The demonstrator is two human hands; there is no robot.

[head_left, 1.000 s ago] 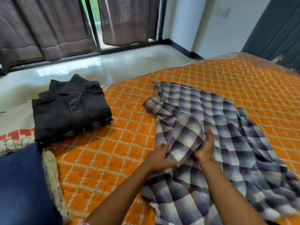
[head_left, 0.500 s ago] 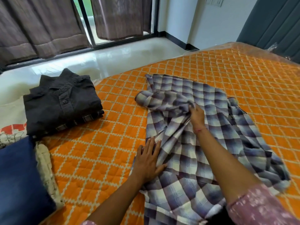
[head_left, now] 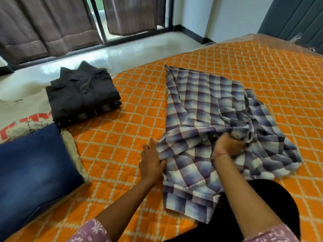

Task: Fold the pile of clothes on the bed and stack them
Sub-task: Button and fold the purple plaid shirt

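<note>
A purple and white checked shirt [head_left: 201, 109] lies spread on the orange quilted bed [head_left: 125, 130], its right side bunched. My right hand [head_left: 229, 144] is closed on a gathered fold of it near the middle. My left hand [head_left: 151, 163] lies flat with fingers apart, pressing the shirt's left edge against the bed. A folded dark grey shirt [head_left: 82, 91] tops a small stack at the bed's far left, with checked fabric showing under it.
Folded blue jeans [head_left: 33, 173] lie at the near left over a beige cloth [head_left: 72, 151]. A dark garment [head_left: 244, 215] sits by my lap. Beyond the bed are a shiny white floor [head_left: 122, 51], curtains and a glass door.
My right hand has pulled the shirt's sleeve part from the upper middle back toward me and to the right. My left hand stayed on the left edge. The camera view shifted slightly.
</note>
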